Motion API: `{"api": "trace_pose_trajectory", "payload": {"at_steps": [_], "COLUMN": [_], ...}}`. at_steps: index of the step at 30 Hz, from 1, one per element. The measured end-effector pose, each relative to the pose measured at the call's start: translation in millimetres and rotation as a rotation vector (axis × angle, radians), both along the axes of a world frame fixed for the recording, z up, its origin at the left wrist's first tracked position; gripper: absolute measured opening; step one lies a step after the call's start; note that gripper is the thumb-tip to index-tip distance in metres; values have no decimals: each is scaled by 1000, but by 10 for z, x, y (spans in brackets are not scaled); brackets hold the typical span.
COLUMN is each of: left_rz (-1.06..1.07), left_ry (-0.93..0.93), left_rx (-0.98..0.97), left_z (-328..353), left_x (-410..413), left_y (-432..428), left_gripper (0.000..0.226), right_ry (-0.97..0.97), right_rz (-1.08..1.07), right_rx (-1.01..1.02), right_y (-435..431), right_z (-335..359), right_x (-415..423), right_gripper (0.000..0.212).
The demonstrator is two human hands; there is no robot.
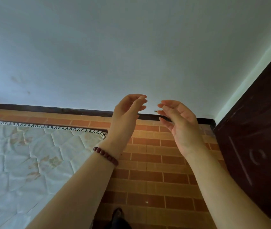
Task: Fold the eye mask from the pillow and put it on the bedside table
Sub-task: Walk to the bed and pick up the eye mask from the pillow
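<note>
Both of my hands are raised in front of a pale wall, palms facing each other with a small gap between the fingertips. My left hand (128, 111) has loosely curled, spread fingers and holds nothing; a dark red bead bracelet (106, 155) circles its wrist. My right hand (179, 119) is likewise held apart and empty. No eye mask and no pillow are in view. A dark brown wooden piece of furniture (255, 146) stands at the right; I cannot tell whether it is the bedside table.
A quilted white mattress (24, 162) with a stitched edge fills the lower left. An orange brick-pattern floor (148, 171) runs between the mattress and the dark furniture. A dark skirting strip (49, 109) lines the wall's foot. A dark shoe (117, 215) shows at the bottom.
</note>
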State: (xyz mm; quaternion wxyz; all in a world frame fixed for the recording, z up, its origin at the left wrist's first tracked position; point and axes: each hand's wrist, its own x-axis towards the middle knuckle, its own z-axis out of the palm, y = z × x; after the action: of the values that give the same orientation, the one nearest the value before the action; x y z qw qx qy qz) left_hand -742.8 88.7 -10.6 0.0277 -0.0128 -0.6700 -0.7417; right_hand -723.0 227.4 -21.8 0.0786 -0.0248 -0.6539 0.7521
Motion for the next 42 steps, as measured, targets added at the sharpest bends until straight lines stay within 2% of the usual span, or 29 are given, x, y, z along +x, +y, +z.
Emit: {"api": "trace_pose_trajectory", "payload": {"at_steps": [8,18,29,38,42], "left_rz": [-72,-66,84,173,239], "left_ry": [24,52,61,105,99], "left_rx": [-12,-2,22,77,26], "left_z": [-80,142,55,33,16], "left_x": [-1398,-3313,-4896,-6624,-7244], "left_y": [183,-89,-512,-529,-676], "left_gripper": [14,14,12,15,14], "right_ry": [27,79,73,130,124], "right_rz": [-46,-55,47,205,286], "right_rx": [12,-6,-79,-17,-24], "right_y": [87,-131,-408,-496,-634], "right_z": [-84,84,34,89,104], "right_x": [-1414,-3353,-5071,-6973,-7768], "right_gripper": [9,10,12,13,14]}}
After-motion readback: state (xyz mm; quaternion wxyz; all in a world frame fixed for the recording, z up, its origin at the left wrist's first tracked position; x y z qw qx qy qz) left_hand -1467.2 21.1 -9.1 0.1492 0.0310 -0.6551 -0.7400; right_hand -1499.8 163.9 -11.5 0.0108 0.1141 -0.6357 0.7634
